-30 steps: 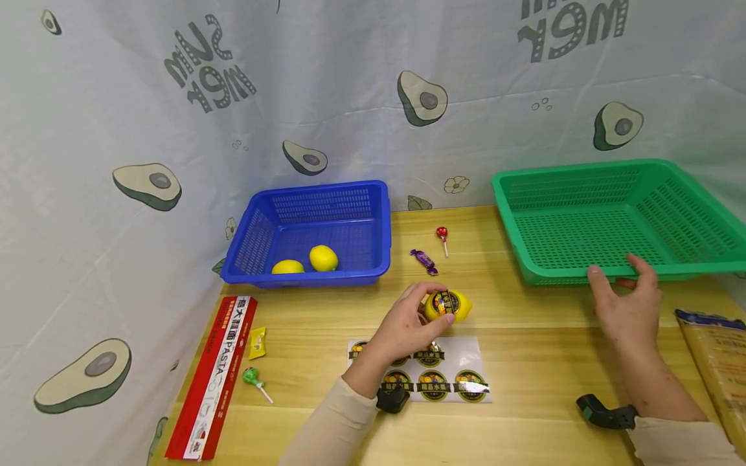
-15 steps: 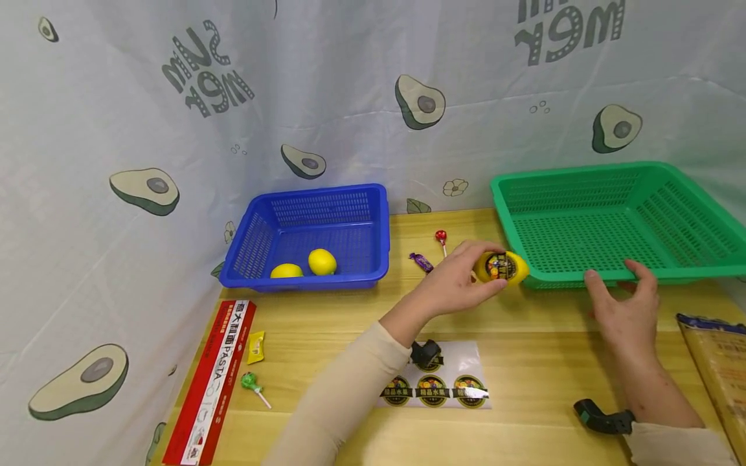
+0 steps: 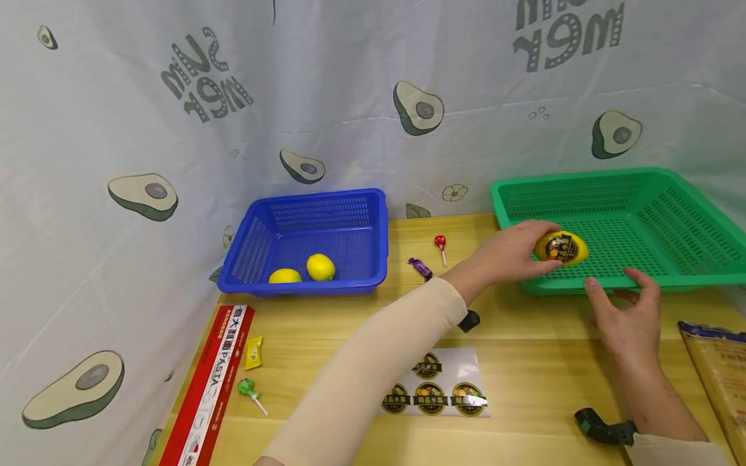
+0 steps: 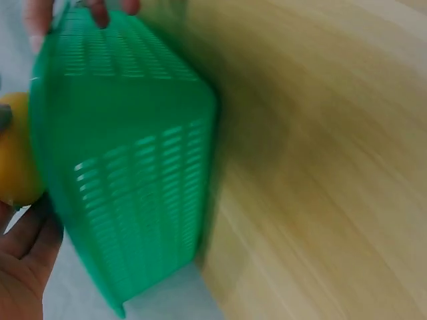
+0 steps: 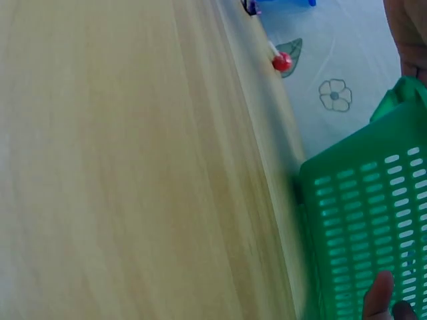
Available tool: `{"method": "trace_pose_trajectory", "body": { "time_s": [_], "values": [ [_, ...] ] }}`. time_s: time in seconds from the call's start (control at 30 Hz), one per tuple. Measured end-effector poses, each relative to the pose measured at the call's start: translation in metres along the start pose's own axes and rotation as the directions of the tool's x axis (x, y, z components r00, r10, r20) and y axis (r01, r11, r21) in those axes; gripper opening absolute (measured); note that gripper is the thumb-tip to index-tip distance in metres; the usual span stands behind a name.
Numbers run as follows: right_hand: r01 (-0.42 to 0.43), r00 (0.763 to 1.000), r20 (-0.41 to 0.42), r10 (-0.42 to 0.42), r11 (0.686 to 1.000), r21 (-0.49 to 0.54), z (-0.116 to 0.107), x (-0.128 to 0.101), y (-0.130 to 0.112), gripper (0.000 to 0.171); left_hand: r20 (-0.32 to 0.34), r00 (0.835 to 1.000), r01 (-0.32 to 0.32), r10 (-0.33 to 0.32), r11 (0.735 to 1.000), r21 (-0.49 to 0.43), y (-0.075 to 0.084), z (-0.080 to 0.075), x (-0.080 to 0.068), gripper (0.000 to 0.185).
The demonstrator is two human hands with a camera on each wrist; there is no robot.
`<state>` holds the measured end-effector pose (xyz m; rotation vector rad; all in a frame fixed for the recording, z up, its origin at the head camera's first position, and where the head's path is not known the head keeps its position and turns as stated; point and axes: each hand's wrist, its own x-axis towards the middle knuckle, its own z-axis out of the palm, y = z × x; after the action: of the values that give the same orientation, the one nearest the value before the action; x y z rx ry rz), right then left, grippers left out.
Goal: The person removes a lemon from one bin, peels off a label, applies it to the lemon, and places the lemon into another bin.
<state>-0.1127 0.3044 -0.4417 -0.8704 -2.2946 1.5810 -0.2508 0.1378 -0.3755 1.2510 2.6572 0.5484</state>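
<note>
My left hand [image 3: 513, 251] pinches a yellow lemon [image 3: 568, 249] between thumb and fingers. A black round fruit sticker shows on the lemon's side. Hand and lemon are over the front left part of the green basket [image 3: 658, 283], above its mesh floor. My right hand [image 3: 626, 323] grips the basket's front rim, its digits on either side of the edge in the left wrist view. Two more lemons [image 3: 320, 266] lie in the blue basket [image 3: 315, 285]. Below my left forearm is a sticker sheet [image 3: 457, 369], partly hidden by the sleeve.
A purple wrapped candy [image 3: 421, 268] and a red lollipop [image 3: 440, 242] lie between the baskets. At the left are a red pasta box [image 3: 205, 388], a yellow candy [image 3: 253, 353] and a green lollipop [image 3: 247, 388]. A brown package [image 3: 719, 375] lies at the right edge.
My left hand has carried the lemon rightward and away from me, from above the sticker sheet to over the green basket. My right hand has stayed at the rim.
</note>
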Motion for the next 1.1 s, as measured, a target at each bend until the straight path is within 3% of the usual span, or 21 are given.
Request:
{"method": "trace_pose_trajectory", "body": {
  "time_s": [0.17, 0.4, 0.57, 1.1],
  "values": [
    [0.024, 1.000, -0.011, -0.024, 1.000, 0.020, 0.003, 0.000, -0.002, 0.074, 0.031, 0.999, 0.025, -0.029, 0.992, 0.123, 0.003, 0.006, 0.013, 0.065],
    [0.041, 0.999, -0.001, -0.041, 0.999, 0.020, 0.001, -0.004, 0.001, 0.072, 0.049, 0.989, 0.123, -0.138, 0.964, 0.237, 0.009, 0.012, 0.022, 0.063],
    [0.042, 0.999, 0.018, -0.043, 0.999, 0.010, -0.003, -0.006, 0.003, 0.073, 0.044, 0.983, 0.163, -0.177, 0.960, 0.230, 0.010, 0.018, 0.026, 0.060],
    [0.029, 0.999, 0.018, -0.028, 0.999, -0.037, -0.005, -0.006, 0.002, 0.076, 0.063, 0.980, 0.172, -0.187, 0.967, 0.186, 0.007, 0.022, 0.027, 0.060]
  ]
}}
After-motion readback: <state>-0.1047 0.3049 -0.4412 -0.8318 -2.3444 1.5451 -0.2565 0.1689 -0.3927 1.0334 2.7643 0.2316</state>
